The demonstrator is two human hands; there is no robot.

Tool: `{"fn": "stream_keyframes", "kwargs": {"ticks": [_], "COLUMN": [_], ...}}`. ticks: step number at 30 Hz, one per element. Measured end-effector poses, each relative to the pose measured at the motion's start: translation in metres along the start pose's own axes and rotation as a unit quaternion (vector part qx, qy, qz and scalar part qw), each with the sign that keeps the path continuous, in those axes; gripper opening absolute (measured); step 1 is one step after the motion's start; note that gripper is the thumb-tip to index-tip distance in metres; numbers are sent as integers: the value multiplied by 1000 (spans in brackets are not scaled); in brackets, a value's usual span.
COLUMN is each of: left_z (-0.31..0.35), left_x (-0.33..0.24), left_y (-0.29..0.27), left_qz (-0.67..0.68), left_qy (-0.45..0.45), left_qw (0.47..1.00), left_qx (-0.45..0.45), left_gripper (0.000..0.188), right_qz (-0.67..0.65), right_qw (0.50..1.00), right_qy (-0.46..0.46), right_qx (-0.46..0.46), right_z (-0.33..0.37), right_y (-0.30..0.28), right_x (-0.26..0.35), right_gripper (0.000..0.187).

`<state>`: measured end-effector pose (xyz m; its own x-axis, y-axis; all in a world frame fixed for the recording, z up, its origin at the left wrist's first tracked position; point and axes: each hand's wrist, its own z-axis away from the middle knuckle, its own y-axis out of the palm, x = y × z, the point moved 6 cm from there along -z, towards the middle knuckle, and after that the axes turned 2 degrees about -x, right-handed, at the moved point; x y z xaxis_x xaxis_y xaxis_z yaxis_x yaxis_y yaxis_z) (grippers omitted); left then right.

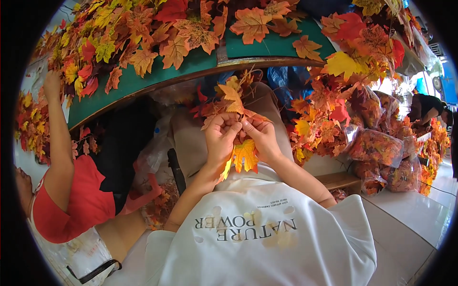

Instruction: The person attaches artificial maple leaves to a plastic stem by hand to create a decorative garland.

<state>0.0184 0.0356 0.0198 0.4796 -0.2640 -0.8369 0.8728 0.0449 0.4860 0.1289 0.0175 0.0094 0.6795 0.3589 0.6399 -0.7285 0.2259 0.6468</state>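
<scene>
Leaves [245, 155], yellow and orange, hang just below my left hand [221, 138] and right hand [262, 138], over my lap [188, 138]. Fingertips nearly meet, thumb and forefinger of each hand pinched on a spray [232, 98]; exactly which part each grips, I cannot tell. Beyond lies the green table [276, 46]; a person [71, 205] in red is at my left.

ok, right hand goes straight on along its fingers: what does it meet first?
Likely the left hand, whose fingertips sit just across from those of the right hand. Depth is unclear, so the orange leaf just above might come first.
</scene>
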Motion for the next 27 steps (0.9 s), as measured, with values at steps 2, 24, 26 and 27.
{"fn": "stream_keyframes", "kwargs": {"ticks": [2,24,26,27], "left_z": [0,5,-1,-3], "left_x": [-1,-44,-70,-85], "left_y": [-5,-24,-32,-33], "left_qz": [-63,-374,-387,-352], "left_qy": [31,152,172,195], "left_qw": [997,915,906,914], "left_qx": [-22,2,-18,-47], "left_gripper": [11,15,15,15], "right_qz": [207,642,650,656], "right_qw": [978,648,639,630], "right_qy": [29,-410,-412,-412], "right_qx": [-20,9,14,43], "right_z": [-2,-11,-6,-2], "right_y": [-4,72,73,77], "right_x": [9,50,51,48], "right_gripper": [19,24,23,22]}}
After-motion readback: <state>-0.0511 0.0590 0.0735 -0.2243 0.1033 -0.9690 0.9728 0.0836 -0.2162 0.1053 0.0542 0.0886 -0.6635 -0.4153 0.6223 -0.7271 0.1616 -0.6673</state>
